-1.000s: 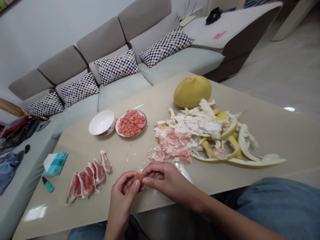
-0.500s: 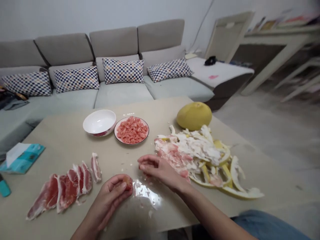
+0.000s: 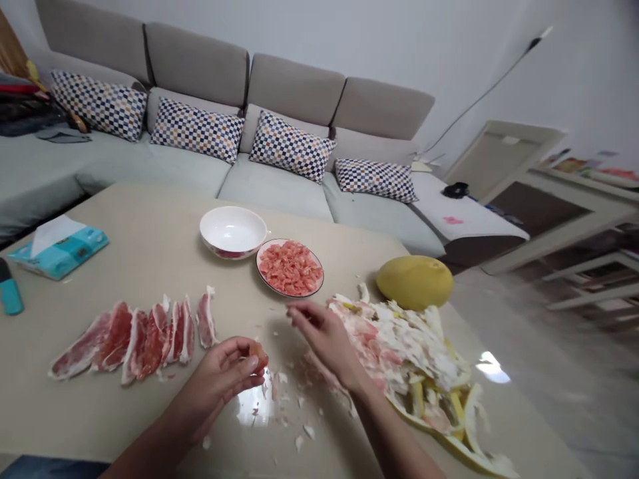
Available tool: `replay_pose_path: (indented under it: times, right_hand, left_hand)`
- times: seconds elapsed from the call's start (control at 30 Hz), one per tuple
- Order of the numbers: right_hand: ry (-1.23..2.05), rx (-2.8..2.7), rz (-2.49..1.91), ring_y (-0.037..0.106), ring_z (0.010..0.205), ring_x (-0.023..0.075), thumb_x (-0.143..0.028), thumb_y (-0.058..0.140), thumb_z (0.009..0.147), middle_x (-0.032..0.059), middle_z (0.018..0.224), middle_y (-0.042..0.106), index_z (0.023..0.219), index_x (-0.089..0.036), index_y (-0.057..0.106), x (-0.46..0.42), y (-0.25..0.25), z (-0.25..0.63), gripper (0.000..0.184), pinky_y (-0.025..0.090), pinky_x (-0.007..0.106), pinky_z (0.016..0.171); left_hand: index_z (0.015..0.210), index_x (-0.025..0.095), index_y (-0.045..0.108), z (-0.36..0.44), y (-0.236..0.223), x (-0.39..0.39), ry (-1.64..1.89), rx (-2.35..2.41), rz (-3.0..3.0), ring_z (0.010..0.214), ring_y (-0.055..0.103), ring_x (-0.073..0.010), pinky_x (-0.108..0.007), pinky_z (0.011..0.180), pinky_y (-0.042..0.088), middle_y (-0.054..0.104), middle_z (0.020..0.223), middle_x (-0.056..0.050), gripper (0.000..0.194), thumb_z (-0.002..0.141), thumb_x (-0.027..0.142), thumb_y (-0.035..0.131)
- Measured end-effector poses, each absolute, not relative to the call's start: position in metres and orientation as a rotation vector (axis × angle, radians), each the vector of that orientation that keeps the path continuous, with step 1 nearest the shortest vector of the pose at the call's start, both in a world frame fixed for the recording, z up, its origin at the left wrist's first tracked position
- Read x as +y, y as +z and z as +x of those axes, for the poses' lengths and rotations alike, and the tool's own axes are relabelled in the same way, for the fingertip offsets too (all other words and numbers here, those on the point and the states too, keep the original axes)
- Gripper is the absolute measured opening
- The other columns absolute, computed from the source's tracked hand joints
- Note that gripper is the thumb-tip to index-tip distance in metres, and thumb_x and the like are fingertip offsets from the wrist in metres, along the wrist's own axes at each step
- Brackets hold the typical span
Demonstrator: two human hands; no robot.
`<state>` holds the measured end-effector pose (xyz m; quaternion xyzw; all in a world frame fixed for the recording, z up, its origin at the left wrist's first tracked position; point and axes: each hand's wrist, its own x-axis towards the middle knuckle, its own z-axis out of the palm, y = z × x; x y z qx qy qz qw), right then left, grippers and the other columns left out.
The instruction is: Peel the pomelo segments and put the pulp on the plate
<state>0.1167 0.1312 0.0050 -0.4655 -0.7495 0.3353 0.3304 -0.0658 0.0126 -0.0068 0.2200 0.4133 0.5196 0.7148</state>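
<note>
My left hand [image 3: 224, 372] pinches a small orange-pink piece of pomelo flesh [image 3: 258, 355] between thumb and fingertips, above the table. Just below the plate's near edge is my right hand [image 3: 324, 336], its fingers curled and pressed together; whatever they may hold is hidden. A dark-rimmed plate [image 3: 261, 274] carries a heap of peeled pink pomelo pulp [image 3: 290, 267]. To the left of my left hand lies a row of pomelo segments [image 3: 154, 339] with white skin on them. Beside my right forearm spreads a pile of white membrane and yellow peel [image 3: 399, 339].
An uncut yellow pomelo [image 3: 414, 283] sits behind the peel pile. A white bowl [image 3: 233, 229] stands left of the plate. Further left are a teal tissue pack [image 3: 64, 249] and a teal-handled tool [image 3: 10, 296]. Small scraps dot the table [image 3: 150, 259]; a sofa [image 3: 279, 193] stands beyond.
The view has tilted and swung left. My right hand has moved nearer the plate, with its fingers drawn together. My left hand still holds the flesh piece.
</note>
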Motion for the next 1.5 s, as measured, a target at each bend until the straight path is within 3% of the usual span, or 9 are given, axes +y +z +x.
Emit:
replay_pose_path:
  times: [0.13,0.33,0.53,0.7,0.93,1.1,1.3,1.43,1.5]
  right_hand:
    - [1.277,-1.933,-1.215,0.066,0.076,0.0177,-0.033,0.068,0.08,0.0037,0.087,0.073,0.097,-0.02,0.072,0.072,0.013,0.111,0.021,0.051,0.028,0.069]
    - [1.343,-1.808,-1.233,0.062,0.068,0.0156,-0.031,0.072,0.076,0.0031,0.077,0.07,0.085,-0.017,0.072,0.051,0.023,0.101,0.016,0.047,0.025,0.062]
    - [1.467,-1.737,-1.239,0.061,0.065,0.0143,-0.038,0.071,0.077,0.0036,0.074,0.069,0.081,-0.015,0.071,0.05,0.027,0.097,0.023,0.046,0.023,0.059]
    - [1.718,-1.599,-1.165,0.058,0.059,0.0121,-0.043,0.075,0.073,0.0007,0.066,0.065,0.082,-0.016,0.071,0.057,0.019,0.099,0.029,0.045,0.023,0.058]
    - [2.053,-1.392,-1.086,0.058,0.056,0.0112,-0.05,0.076,0.07,0.0023,0.068,0.066,0.081,-0.016,0.071,0.068,0.014,0.107,0.036,0.049,0.025,0.059]
    - [1.488,-1.653,-1.233,0.062,0.068,0.0163,-0.05,0.07,0.074,0.0053,0.079,0.068,0.086,-0.016,0.07,0.116,0.012,0.113,0.036,0.053,0.029,0.063]
    - [0.936,-1.662,-1.378,0.062,0.078,0.0213,-0.042,0.072,0.067,0.0096,0.09,0.07,0.091,-0.014,0.069,0.206,0.012,0.113,0.038,0.052,0.04,0.078]
    - [0.831,-1.7,-1.371,0.063,0.086,0.0228,-0.039,0.067,0.073,0.0133,0.105,0.069,0.099,-0.014,0.07,0.201,0.014,0.111,0.036,0.05,0.041,0.084]
    - [0.908,-1.768,-1.322,0.064,0.085,0.0215,-0.041,0.063,0.078,0.0108,0.102,0.071,0.097,-0.016,0.071,0.174,0.015,0.11,0.032,0.051,0.037,0.081]
  left_hand:
    - [0.087,0.017,0.066,-0.057,-0.005,0.01,1.206,0.902,0.497,0.091,0.06,-0.0164,-0.031,0.089,0.049,0.063,0.09,-0.003,0.016,0.079,0.029,0.073]
    - [0.086,0.017,0.066,-0.054,-0.004,0.005,1.278,0.957,0.636,0.088,0.062,-0.0161,-0.025,0.082,0.049,0.066,0.085,-0.002,0.017,0.077,0.029,0.074]
    - [0.087,0.017,0.067,-0.058,-0.005,0.003,1.275,0.963,0.665,0.083,0.063,-0.0174,-0.027,0.078,0.051,0.067,0.085,-0.003,0.021,0.074,0.032,0.076]
    - [0.089,0.015,0.069,-0.063,-0.003,0.002,1.233,0.933,0.607,0.084,0.064,-0.0181,-0.03,0.079,0.052,0.067,0.088,-0.005,0.023,0.075,0.032,0.075]
    - [0.093,0.015,0.071,-0.068,-0.007,0.004,1.16,0.768,0.448,0.077,0.062,-0.012,-0.027,0.081,0.051,0.066,0.084,-0.004,0.017,0.08,0.026,0.073]
    - [0.089,0.015,0.071,-0.069,-0.008,0.007,1.201,0.733,0.391,0.08,0.06,-0.0109,-0.026,0.086,0.05,0.062,0.083,-0.003,0.01,0.082,0.022,0.071]
    - [0.088,0.015,0.07,-0.07,-0.009,0.007,1.226,0.817,0.41,0.085,0.058,-0.0124,-0.028,0.092,0.049,0.061,0.086,-0.003,0.014,0.078,0.024,0.074]
    - [0.089,0.015,0.069,-0.07,-0.011,0.008,1.232,0.877,0.466,0.087,0.059,-0.014,-0.03,0.091,0.049,0.062,0.088,-0.003,0.02,0.076,0.029,0.076]
    - [0.091,0.016,0.068,-0.068,-0.013,0.009,1.227,0.923,0.518,0.084,0.059,-0.0148,-0.029,0.084,0.05,0.063,0.087,-0.003,0.025,0.074,0.032,0.077]
